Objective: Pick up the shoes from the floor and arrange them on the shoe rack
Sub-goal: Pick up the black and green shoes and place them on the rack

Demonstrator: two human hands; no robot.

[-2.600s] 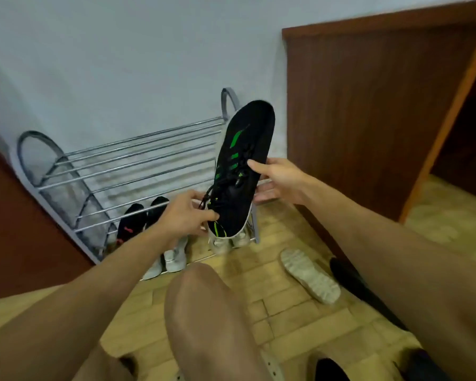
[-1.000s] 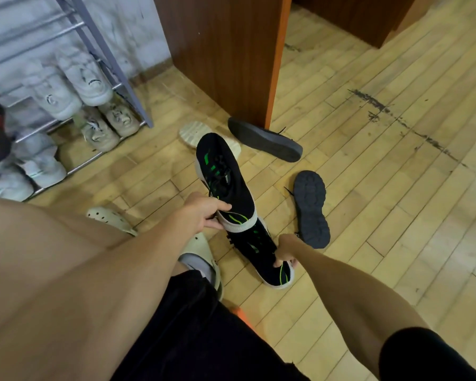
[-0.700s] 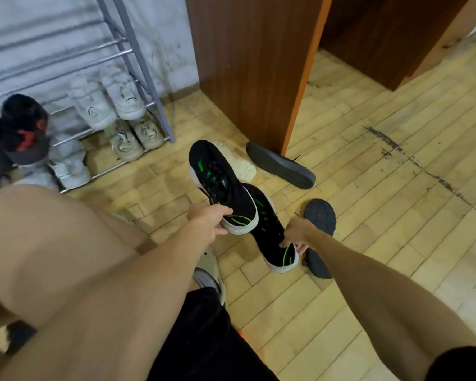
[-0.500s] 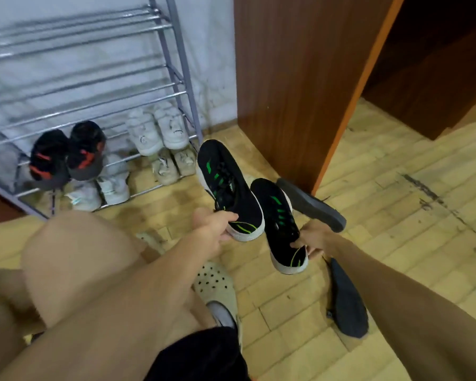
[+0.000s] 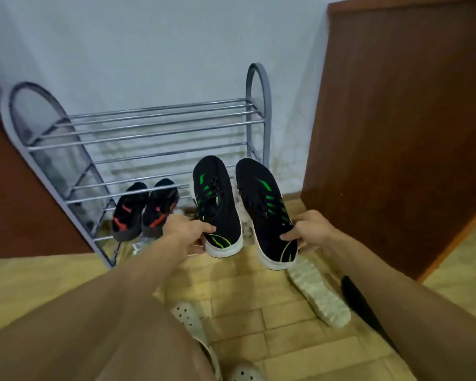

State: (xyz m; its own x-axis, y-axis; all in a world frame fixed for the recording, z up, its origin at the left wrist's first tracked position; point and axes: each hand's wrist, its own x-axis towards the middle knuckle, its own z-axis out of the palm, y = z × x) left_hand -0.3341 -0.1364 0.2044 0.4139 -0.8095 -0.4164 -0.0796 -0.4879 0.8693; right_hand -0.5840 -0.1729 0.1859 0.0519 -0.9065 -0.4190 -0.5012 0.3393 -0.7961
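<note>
Progress at the shoe rack [image 5: 256, 86]: I grip one black-and-green sneaker [image 5: 217, 207] by the heel in my left hand [image 5: 184, 229], its mate [image 5: 264, 207] in my right hand [image 5: 311, 229], both just before the shelves; a red-trimmed pair [image 5: 143, 210] is shelved, a pale shoe [image 5: 319, 295] and a dark shoe [image 5: 352, 292] lie on the floor [image 5: 259, 325].

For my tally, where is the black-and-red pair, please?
Head view, left of centre: the pair sits low on the shoe rack, beside the left hand.
</note>
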